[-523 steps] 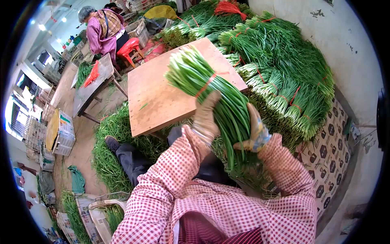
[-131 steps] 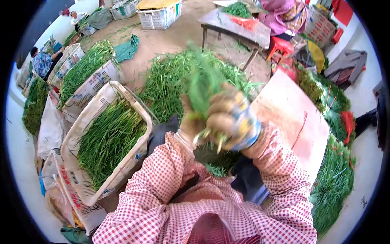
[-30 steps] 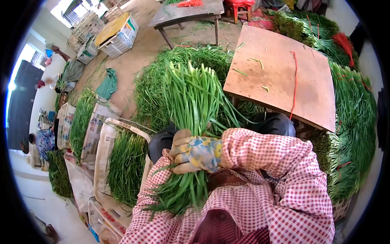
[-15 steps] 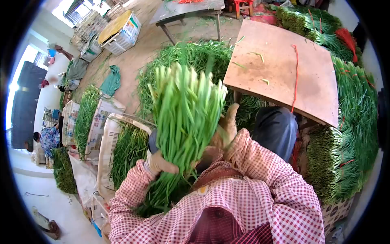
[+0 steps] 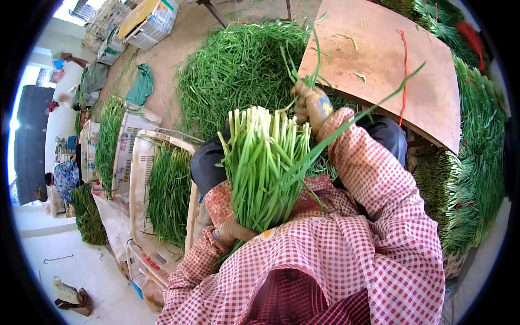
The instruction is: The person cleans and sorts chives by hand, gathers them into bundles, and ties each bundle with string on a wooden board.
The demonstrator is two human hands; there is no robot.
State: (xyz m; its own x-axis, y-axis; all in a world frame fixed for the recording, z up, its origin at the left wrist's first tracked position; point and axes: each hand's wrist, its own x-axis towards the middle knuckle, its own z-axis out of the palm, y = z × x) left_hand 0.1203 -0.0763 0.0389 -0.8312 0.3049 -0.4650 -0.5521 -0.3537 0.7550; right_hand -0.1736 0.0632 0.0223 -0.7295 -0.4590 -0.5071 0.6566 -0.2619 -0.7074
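A thick bunch of garlic chives (image 5: 265, 168) leans against my body, its pale cut ends pointing up and away from me. My gloved left hand (image 5: 234, 230) is closed around the lower, leafy part of the bunch. To the right of the pale ends, my gloved right hand (image 5: 313, 105) is closed on a few loose chive leaves (image 5: 311, 76) that stick out above the fist. One long leaf slants across the bunch toward the upper right. Beyond my knees lies a big heap of loose green leaves (image 5: 233, 70) on the floor.
A wooden board table (image 5: 374, 65) with a red string (image 5: 404, 81) stands at the right. Stacked chive bundles (image 5: 479, 157) line the far right. A white plastic crate (image 5: 138, 189) holding chives is at my left. A person in a blue patterned top (image 5: 66, 179) is farther left.
The bunch has come down closer to my body with my left hand. My right hand has moved from beside the bunch up and outward, now holding loose leaves.
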